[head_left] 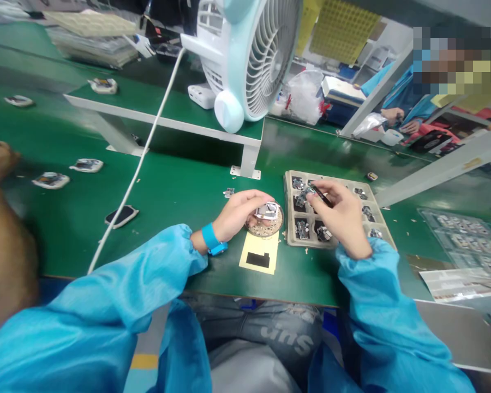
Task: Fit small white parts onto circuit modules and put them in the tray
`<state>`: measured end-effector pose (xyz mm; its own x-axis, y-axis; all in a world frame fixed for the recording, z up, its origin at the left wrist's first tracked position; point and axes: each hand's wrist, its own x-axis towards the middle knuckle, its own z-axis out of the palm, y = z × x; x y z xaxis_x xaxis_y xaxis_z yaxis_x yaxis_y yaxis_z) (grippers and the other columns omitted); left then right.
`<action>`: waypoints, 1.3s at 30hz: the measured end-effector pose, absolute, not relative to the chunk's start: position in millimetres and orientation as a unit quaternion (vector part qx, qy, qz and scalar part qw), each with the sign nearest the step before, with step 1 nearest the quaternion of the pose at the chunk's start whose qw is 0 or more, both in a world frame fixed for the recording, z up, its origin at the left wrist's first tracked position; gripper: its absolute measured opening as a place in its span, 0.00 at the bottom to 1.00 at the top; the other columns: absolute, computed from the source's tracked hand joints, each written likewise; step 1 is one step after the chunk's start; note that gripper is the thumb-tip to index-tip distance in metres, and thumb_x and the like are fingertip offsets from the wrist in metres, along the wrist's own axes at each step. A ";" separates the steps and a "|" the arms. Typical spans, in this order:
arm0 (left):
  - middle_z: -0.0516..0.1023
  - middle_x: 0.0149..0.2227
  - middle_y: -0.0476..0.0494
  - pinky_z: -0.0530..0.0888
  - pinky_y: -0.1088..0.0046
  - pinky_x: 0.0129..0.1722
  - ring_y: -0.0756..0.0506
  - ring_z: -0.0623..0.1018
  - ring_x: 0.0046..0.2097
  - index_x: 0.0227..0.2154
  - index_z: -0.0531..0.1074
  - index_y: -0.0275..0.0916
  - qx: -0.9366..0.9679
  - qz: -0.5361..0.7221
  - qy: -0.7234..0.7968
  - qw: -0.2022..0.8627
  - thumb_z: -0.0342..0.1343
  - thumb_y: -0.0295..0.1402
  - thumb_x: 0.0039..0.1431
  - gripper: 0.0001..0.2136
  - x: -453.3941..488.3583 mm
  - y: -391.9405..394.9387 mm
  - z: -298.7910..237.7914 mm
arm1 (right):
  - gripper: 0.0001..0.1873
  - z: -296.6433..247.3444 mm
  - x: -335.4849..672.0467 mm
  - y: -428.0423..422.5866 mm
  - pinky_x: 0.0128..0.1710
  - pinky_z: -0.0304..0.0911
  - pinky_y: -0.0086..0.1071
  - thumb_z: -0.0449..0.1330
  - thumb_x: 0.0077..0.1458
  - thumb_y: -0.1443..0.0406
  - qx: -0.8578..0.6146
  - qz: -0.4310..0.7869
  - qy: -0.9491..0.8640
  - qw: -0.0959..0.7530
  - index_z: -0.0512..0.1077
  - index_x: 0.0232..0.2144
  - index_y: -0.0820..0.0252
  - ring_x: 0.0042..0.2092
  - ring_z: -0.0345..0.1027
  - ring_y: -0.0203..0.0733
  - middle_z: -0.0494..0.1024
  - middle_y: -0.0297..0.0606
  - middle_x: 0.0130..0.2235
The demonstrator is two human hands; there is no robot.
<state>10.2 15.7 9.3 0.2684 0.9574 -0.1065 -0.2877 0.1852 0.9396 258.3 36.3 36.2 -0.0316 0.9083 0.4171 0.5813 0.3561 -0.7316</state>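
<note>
step in hand, as i read it: pick-and-fit work w/ tiny parts. left hand (239, 213), centre of the frame, has its grip closed round a small part (267, 210), silver and squarish, held on top of a round pad (265, 225) lying on the desk (180, 185). right hand (339, 218), just right of centre, is clenched pen-style on a black tool (321, 196). the tip is down at the upper left pockets of a tray (288, 240), on or at a little piece there; can't tell if it's lifted clear. the tray touches the pad's right side and the two hands are near each other.

next move, my guess: needs a steady tool tip and a firm hold on the small part, since the pieces are small and the tray pockets sit close together.

around: a yellow sheet (259, 256) w/ a black patch lies just below the pad. a blue wristband (210, 240) is on the left wrist. a fan (249, 54) stands top centre on a white shelf (167, 117), and its cable (147, 147) runs down-left across the desk, well apart from the hands. loose parts (51, 180) sit mid left. clear trays (466, 240) lie at the right edge. another person's hands (393, 115) are at the upper right, far off. nothing lies between the two hands; the right fingers hide some of the tray pockets.
</note>
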 end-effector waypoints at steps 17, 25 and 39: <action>0.79 0.57 0.33 0.77 0.62 0.56 0.38 0.79 0.57 0.63 0.69 0.36 0.529 0.523 0.276 0.608 0.63 0.31 0.59 0.28 21.8 -4.5 -2.4 | 0.15 33.2 219.6 5.0 0.20 0.55 0.27 0.72 0.50 0.53 -0.492 0.499 -0.595 0.394 0.80 0.29 0.59 0.22 0.60 0.31 0.73 0.31 0.22; 0.78 0.58 0.32 0.78 0.63 0.54 0.38 0.80 0.56 0.63 0.69 0.35 0.553 0.518 0.300 0.579 0.65 0.31 0.59 0.29 23.3 -5.8 -3.5 | 0.15 30.7 223.6 6.7 0.19 0.53 0.26 0.71 0.51 0.53 -0.485 0.514 -0.593 0.387 0.79 0.29 0.59 0.22 0.57 0.29 0.74 0.31 0.23; 0.83 0.40 0.40 0.79 0.70 0.42 0.46 0.82 0.39 0.33 0.78 0.36 0.525 0.555 0.347 0.544 0.69 0.37 0.56 0.10 21.6 5.4 -2.1 | 0.13 30.2 229.4 5.8 0.29 0.61 0.30 0.72 0.51 0.55 -0.504 0.430 -0.651 0.370 0.81 0.29 0.60 0.28 0.66 0.35 0.80 0.36 0.28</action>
